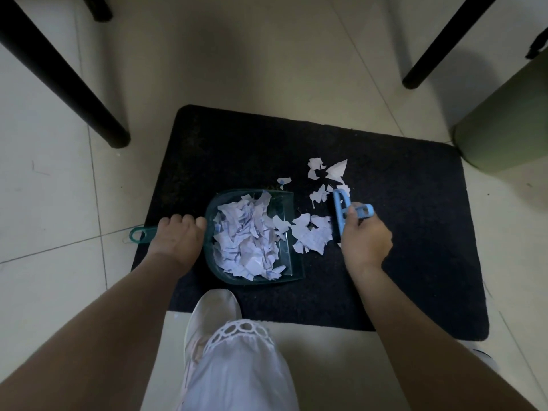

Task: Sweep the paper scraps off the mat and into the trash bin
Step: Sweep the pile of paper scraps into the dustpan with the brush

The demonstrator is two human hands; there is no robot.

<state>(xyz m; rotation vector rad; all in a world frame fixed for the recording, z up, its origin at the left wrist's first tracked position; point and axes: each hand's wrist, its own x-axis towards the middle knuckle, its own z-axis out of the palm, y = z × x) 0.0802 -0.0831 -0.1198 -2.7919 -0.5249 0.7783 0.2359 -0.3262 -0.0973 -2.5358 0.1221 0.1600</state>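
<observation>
Across the pale tiled floor (50, 185), grout lines are running through the left of the frame, and a black furniture leg (62, 75) is slanting down from the upper left corner. Right of it, a dark mat (385, 262) with rounded corners is lying over the tiles, filling the middle of the frame.

At centre left the left hand (178, 241) is clenching around the handle of a teal dustpan (289, 256), fingers curled over the top. The pan's long axis is running nearly sideways across the frame: its looped handle end is sticking out left past the mat's edge, its open mouth is facing right. A heap of pale paper scraps (246, 238) is filling the pan.

Just right of the mouth, more loose scraps (311, 238) are lying on the mat, some touching the pan's lip, with others scattered toward upper centre. The right hand (366, 241) is gripping a blue hand brush (341, 212), fingers wrapped round its handle; the brush head is standing along the right edge of the scraps.

At lower centre a white shoe (210, 318) is resting on the mat's near edge, above a pale trouser leg. Toward the upper right another black leg (439, 46) is slanting, and a green trash bin (510, 120) is standing at the right edge, just beside the mat's corner.
</observation>
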